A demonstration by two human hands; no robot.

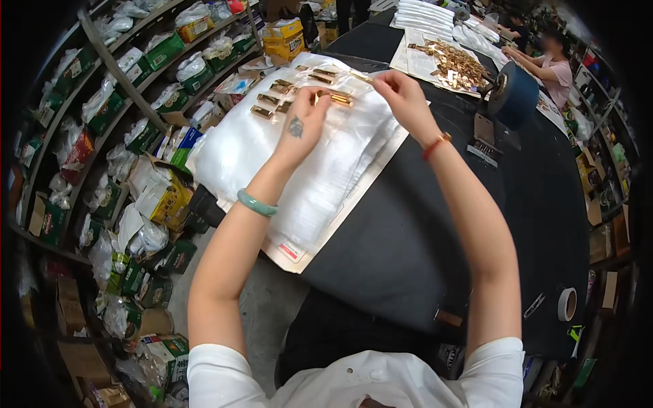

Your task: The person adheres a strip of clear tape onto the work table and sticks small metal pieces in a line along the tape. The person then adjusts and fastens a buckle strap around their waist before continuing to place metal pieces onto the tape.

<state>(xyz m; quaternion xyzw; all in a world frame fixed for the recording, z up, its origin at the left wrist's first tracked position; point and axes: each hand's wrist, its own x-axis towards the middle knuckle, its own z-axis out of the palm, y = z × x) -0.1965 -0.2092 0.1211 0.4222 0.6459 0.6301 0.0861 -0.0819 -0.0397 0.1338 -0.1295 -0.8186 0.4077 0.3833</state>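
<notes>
My left hand (307,122) is closed around a few shiny gold-coloured metal strips (340,99), which stick out past the fingertips. My right hand (403,96), just to the right, pinches the end of a single slim gold-coloured strip (362,77). Both hands are over a stack of white plastic sheets (272,160) on the table. Several small gold-coloured pieces (268,99) lie in short rows on the top sheet, beyond and left of my left hand. The exact kind of the metal pieces is too small to tell.
A heap of gold-coloured pieces (457,62) lies on paper on the black table (408,224). A dark blue round device (513,95) stands at the right, near a tape roll (566,304). Shelves of bagged boxes (163,51) line the left. A person (559,71) sits across.
</notes>
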